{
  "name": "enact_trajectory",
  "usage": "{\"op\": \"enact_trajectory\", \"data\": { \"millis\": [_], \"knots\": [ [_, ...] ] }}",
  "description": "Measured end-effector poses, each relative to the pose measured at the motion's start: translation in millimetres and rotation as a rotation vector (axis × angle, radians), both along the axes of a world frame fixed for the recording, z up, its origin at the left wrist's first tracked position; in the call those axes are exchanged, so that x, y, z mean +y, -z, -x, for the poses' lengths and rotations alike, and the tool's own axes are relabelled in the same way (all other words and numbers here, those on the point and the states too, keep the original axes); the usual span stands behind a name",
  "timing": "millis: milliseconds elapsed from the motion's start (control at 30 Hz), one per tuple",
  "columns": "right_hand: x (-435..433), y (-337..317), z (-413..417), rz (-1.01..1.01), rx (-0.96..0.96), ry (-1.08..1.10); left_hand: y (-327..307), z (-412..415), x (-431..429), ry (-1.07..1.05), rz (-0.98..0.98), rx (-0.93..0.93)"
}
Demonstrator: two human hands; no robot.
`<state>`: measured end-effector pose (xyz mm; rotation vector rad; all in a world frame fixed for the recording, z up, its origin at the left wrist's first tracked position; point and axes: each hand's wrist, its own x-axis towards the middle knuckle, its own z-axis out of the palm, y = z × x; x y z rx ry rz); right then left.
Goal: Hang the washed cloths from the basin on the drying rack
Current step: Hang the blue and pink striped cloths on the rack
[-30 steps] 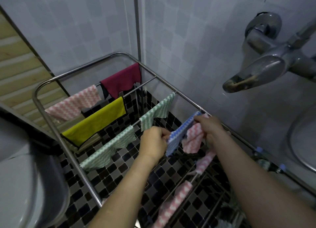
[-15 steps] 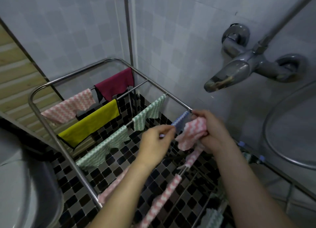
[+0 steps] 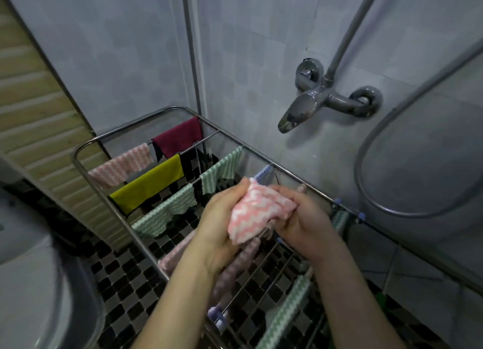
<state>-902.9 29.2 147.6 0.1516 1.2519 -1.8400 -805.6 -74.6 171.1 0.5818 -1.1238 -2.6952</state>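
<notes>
A bunched pink-and-white zigzag cloth is held between both hands above the middle of the steel drying rack. My left hand grips its left side and my right hand grips its right side. Just behind the hands a blue-and-white cloth hangs on a bar. Further back hang two green zigzag cloths, a yellow cloth, a maroon cloth and a pale pink cloth. Under my forearms more pink and green cloths lie over the near bars.
A chrome wall tap with a shower pipe and hose juts out at the right above the rack. A white rounded fixture fills the lower left. Black-and-white mosaic floor shows beneath the bars. Tiled walls close in behind.
My left hand has let go of the blue cloth, now left on its bar, and joined my right hand on the pink cloth. The view has tilted up.
</notes>
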Motion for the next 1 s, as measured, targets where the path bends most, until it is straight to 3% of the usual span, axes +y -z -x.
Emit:
{"op": "enact_trajectory", "data": {
  "millis": [67,133,300,367,533,733,900,1000],
  "knots": [
    [18,-11,-11,-0.279,0.360,-0.104,-7,-11,2,0.010,0.145,-0.038],
    [33,-27,-18,-0.364,0.653,-0.135,-11,-20,2,0.094,0.380,-0.077],
    [56,-46,-41,-0.033,0.718,-0.526,-32,-46,15,0.360,0.891,-0.067],
    [61,-51,-50,-0.015,0.816,-0.630,-44,-58,20,0.305,1.010,-0.059],
    [69,-69,-56,-0.080,1.054,-0.657,-57,-84,25,0.072,1.214,-0.029],
    [53,-86,-53,0.041,1.020,-0.783,-68,-102,15,-0.044,1.441,-0.054],
    [10,-86,-49,0.214,0.638,-0.821,-72,-106,-18,-0.052,1.484,-0.066],
    [-22,-86,-40,0.096,0.730,-0.838,-69,-102,-50,-0.141,1.504,-0.091]
  ]
}}
